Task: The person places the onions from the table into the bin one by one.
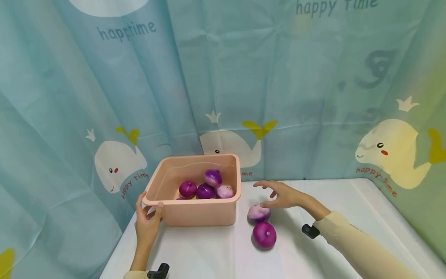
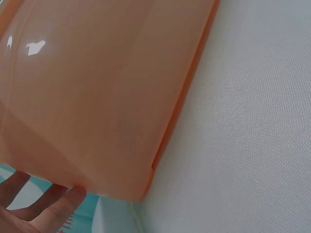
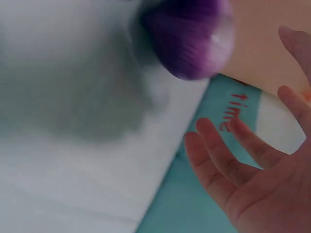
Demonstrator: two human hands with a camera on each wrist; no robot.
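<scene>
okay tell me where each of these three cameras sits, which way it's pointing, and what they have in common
Head: worn on the head, looking forward and down at the table, pink tub, purple onions; both hands and forearms show.
Left wrist: beside the tub, looking along its wall and the tablecloth; left hand fingertips show.
Right wrist: above the table, blurred, facing one onion; right hand open fingers show.
Shared: the tub appears in the head and left wrist views.

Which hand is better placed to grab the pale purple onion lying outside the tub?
Right. The right hand hovers open just above the pale purple onion on the white table, while the left hand grips the corner of the pink plastic tub.
</scene>
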